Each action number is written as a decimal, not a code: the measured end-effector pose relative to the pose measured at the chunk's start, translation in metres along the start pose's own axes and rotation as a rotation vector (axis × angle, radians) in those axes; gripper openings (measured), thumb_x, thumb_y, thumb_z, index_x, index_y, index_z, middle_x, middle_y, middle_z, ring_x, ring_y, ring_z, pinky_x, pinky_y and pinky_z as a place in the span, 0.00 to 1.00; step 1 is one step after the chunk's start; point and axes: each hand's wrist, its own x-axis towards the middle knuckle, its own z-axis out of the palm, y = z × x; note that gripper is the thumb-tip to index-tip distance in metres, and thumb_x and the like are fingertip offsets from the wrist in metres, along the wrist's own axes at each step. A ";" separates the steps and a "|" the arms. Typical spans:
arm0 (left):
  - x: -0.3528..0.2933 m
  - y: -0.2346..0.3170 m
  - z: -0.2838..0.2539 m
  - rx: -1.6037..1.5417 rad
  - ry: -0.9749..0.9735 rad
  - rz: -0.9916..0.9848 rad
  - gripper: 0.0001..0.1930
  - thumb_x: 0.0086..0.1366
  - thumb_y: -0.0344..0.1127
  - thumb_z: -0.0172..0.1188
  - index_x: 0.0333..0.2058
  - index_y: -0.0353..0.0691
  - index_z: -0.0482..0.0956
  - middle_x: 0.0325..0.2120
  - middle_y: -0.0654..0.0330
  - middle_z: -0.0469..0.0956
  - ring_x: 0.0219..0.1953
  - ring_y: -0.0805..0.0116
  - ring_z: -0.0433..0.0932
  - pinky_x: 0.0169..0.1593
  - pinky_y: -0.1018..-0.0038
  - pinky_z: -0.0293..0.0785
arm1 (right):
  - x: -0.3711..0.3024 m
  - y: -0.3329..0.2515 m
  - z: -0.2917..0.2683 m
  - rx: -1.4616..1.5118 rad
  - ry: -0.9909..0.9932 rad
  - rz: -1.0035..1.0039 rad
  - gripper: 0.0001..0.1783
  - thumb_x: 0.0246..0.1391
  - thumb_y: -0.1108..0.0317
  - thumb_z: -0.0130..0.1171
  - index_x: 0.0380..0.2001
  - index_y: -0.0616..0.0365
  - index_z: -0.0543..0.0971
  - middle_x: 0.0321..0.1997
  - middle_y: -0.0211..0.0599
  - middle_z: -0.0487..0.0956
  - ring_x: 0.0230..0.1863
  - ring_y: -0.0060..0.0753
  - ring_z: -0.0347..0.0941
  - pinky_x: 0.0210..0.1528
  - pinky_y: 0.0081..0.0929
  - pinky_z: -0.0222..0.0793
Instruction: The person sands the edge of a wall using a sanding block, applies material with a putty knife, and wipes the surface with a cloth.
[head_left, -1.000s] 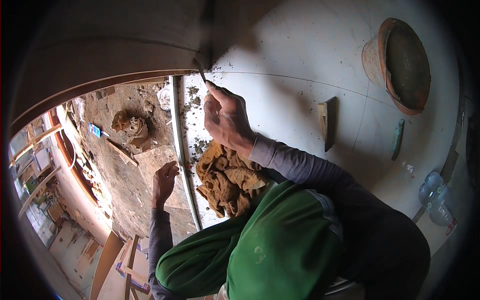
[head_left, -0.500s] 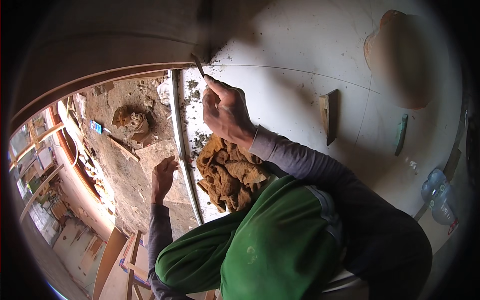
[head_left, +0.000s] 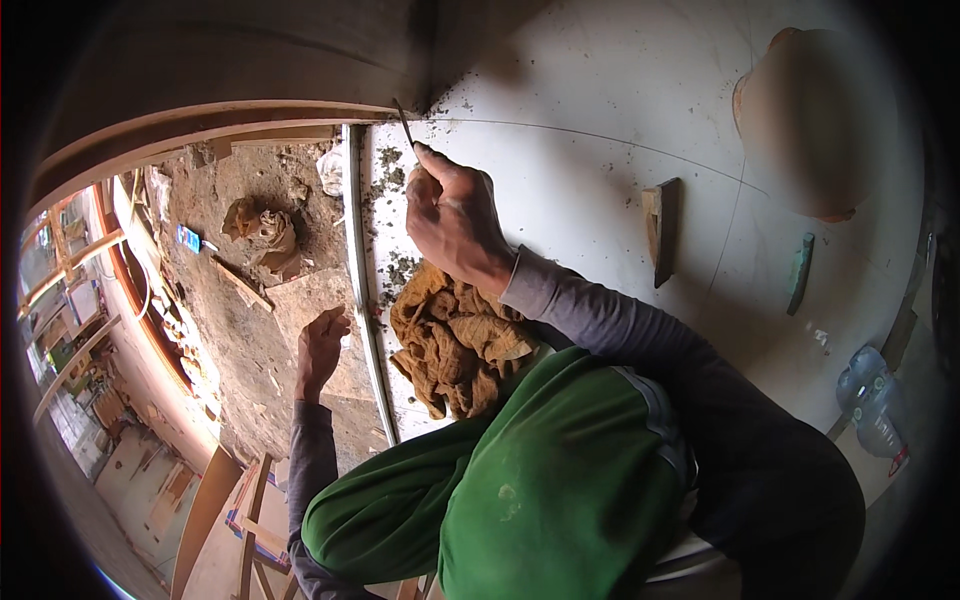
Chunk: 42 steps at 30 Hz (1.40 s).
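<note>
My right hand [head_left: 455, 215] is closed around a slim tool with a narrow dark metal blade [head_left: 405, 122]. Its handle is mostly hidden in my fist, and the blade tip is at the corner where the wooden frame edge [head_left: 250, 118] meets the white tiled floor [head_left: 570, 210]. Grey crumbs of mortar [head_left: 390, 170] lie along the tile edge beside that hand. Below it, a crumpled brown cloth [head_left: 455, 340] lies by my knee. Out over the rough ground, my left hand [head_left: 322, 350] hangs with loosely curled fingers, and nothing shows in it.
A pale metal strip [head_left: 362, 260] borders the tiles. On them lie a wood block [head_left: 660, 230], a greenish bar [head_left: 801, 272] and a plastic bottle [head_left: 872, 400]. Crumpled brown paper [head_left: 272, 240] and a wood stick [head_left: 240, 283] lie on the dirt. A large blurred round shape [head_left: 810, 120] is upper right.
The blade tip has shifted slightly and stands a little more upright at the corner. My left hand has moved slightly left. The whole view has shifted a little.
</note>
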 end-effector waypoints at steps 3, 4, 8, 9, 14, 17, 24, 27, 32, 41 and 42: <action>0.001 0.001 0.002 -0.012 -0.012 -0.029 0.22 0.77 0.40 0.60 0.60 0.30 0.83 0.45 0.48 0.90 0.46 0.63 0.90 0.53 0.67 0.83 | -0.001 -0.002 0.004 0.259 -0.039 0.168 0.15 0.73 0.69 0.55 0.29 0.64 0.75 0.20 0.29 0.66 0.27 0.19 0.61 0.28 0.31 0.58; 0.000 -0.002 0.000 -0.017 -0.006 -0.027 0.22 0.77 0.40 0.60 0.60 0.30 0.83 0.45 0.48 0.90 0.46 0.63 0.90 0.53 0.68 0.84 | 0.000 -0.006 0.005 0.155 -0.011 0.143 0.15 0.72 0.69 0.56 0.28 0.63 0.75 0.19 0.28 0.66 0.26 0.18 0.61 0.27 0.31 0.59; 0.000 0.004 0.001 -0.003 -0.006 -0.012 0.22 0.77 0.41 0.60 0.60 0.30 0.83 0.44 0.49 0.91 0.46 0.63 0.90 0.52 0.68 0.83 | 0.030 0.032 -0.002 0.530 -0.208 0.380 0.14 0.70 0.70 0.57 0.27 0.62 0.76 0.17 0.25 0.67 0.22 0.21 0.65 0.25 0.32 0.62; -0.001 0.000 0.000 -0.006 0.001 -0.008 0.22 0.77 0.41 0.60 0.60 0.30 0.83 0.44 0.49 0.91 0.46 0.63 0.90 0.52 0.68 0.83 | 0.044 0.034 -0.006 0.827 -0.321 0.545 0.13 0.69 0.71 0.57 0.27 0.63 0.77 0.17 0.26 0.69 0.20 0.23 0.67 0.24 0.34 0.64; -0.010 -0.002 -0.005 0.029 0.009 -0.017 0.22 0.76 0.41 0.60 0.59 0.29 0.84 0.43 0.49 0.91 0.45 0.63 0.90 0.51 0.67 0.83 | 0.025 -0.001 -0.007 0.091 -0.115 0.218 0.18 0.71 0.68 0.55 0.23 0.60 0.73 0.18 0.22 0.67 0.21 0.20 0.63 0.24 0.33 0.60; -0.005 -0.021 -0.001 -0.039 0.002 -0.037 0.22 0.76 0.41 0.60 0.59 0.29 0.84 0.42 0.48 0.91 0.45 0.63 0.90 0.52 0.67 0.83 | 0.028 -0.002 -0.010 0.179 -0.110 0.216 0.20 0.72 0.66 0.56 0.23 0.56 0.71 0.19 0.19 0.63 0.22 0.15 0.59 0.25 0.28 0.58; -0.006 -0.030 -0.003 -0.055 0.010 -0.030 0.22 0.76 0.39 0.60 0.60 0.28 0.83 0.43 0.48 0.90 0.43 0.62 0.89 0.50 0.68 0.83 | 0.037 0.033 -0.014 0.102 -0.173 0.235 0.09 0.73 0.73 0.58 0.34 0.62 0.78 0.25 0.13 0.62 0.27 0.07 0.57 0.29 0.17 0.57; -0.001 -0.019 -0.001 -0.037 0.003 -0.030 0.23 0.76 0.40 0.60 0.60 0.28 0.83 0.43 0.48 0.90 0.44 0.63 0.89 0.51 0.68 0.83 | 0.015 0.072 -0.009 0.529 -0.115 0.197 0.06 0.70 0.80 0.58 0.44 0.72 0.83 0.29 0.11 0.66 0.29 0.07 0.61 0.31 0.13 0.61; -0.008 -0.014 -0.002 -0.015 -0.018 -0.046 0.23 0.76 0.40 0.60 0.61 0.28 0.82 0.45 0.47 0.90 0.45 0.61 0.90 0.52 0.67 0.83 | 0.005 0.046 -0.005 0.074 -0.020 -0.105 0.18 0.66 0.79 0.59 0.58 0.74 0.81 0.27 0.19 0.74 0.30 0.09 0.68 0.35 0.15 0.68; -0.012 -0.015 0.000 -0.051 0.003 -0.054 0.22 0.77 0.40 0.60 0.60 0.28 0.83 0.44 0.48 0.90 0.45 0.62 0.89 0.51 0.66 0.84 | 0.029 0.042 -0.009 0.067 0.019 0.046 0.17 0.64 0.74 0.59 0.52 0.75 0.84 0.23 0.48 0.83 0.25 0.28 0.81 0.30 0.31 0.74; -0.023 -0.022 -0.004 -0.085 0.011 -0.071 0.22 0.77 0.40 0.60 0.59 0.28 0.83 0.43 0.49 0.90 0.44 0.63 0.89 0.51 0.67 0.84 | 0.015 0.017 -0.006 0.009 -0.035 -0.018 0.20 0.64 0.74 0.59 0.55 0.75 0.84 0.25 0.50 0.85 0.25 0.30 0.81 0.30 0.32 0.75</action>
